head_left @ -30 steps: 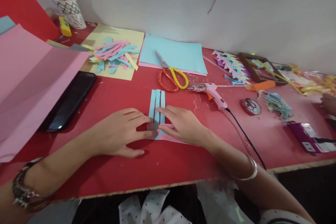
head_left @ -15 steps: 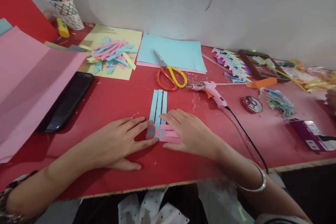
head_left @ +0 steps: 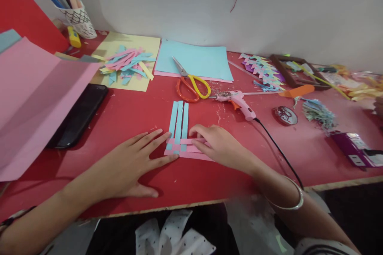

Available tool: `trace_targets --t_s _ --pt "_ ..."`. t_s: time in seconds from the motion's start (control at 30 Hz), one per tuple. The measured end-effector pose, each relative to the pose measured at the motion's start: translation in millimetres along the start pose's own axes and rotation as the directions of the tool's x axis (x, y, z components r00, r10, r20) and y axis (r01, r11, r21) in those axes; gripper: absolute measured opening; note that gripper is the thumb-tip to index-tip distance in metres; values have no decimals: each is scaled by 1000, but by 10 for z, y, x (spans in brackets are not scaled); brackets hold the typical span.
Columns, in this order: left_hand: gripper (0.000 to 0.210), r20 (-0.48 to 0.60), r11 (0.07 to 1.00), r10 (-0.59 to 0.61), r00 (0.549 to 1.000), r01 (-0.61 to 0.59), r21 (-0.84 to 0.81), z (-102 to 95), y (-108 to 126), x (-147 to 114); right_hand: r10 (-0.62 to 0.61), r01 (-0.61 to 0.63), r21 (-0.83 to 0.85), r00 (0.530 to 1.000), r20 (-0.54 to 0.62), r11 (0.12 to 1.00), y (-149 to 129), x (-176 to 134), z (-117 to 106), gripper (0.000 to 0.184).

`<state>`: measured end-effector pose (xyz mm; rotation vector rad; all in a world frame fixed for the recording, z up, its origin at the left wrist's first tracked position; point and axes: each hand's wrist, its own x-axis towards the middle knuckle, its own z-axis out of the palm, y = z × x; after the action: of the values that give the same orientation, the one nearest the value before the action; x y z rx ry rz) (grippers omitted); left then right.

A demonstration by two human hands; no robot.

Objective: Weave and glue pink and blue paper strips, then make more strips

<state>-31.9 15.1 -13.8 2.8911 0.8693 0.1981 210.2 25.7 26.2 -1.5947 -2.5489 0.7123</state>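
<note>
We find the pink strips (head_left: 193, 155) partly hidden under the right hand (head_left: 223, 146); 1 pink sheet (head_left: 38, 91) runs off the left edge.

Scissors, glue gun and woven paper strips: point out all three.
Scissors (head_left: 183, 72): head view, on the pivot.
Glue gun (head_left: 238, 99): head view, on the pink body.
Woven paper strips (head_left: 178, 121): head view, on the middle blue strip.

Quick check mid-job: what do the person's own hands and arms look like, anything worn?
Both the left hand and right hand are ungloved. A dark bracelet shows on the left arm, partly cut off. A thin silvery bangle circles the right forearm, below a pale sleeve.
</note>
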Motion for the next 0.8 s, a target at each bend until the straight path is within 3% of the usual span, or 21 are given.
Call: trace_targets --t_s 0.4,0.47,0.63,0.8 --pt "66 -12 991 -107 994 107 75 -28 217 -12 165 -166 0 978 -125 986 190 -136 -217 21" --pt "67 -42 989 -102 994 106 107 -17 247 -15 132 -133 5 981 -144 991 205 -161 -238 22" --pt "67 -86 988 -83 993 93 121 11 257 -22 -84 89 11 965 -250 996 186 -193 -207 17" --pt "70 -69 987 -80 994 88 131 21 249 -35 -104 108 38 988 -114 993 191 -170 -125 28"
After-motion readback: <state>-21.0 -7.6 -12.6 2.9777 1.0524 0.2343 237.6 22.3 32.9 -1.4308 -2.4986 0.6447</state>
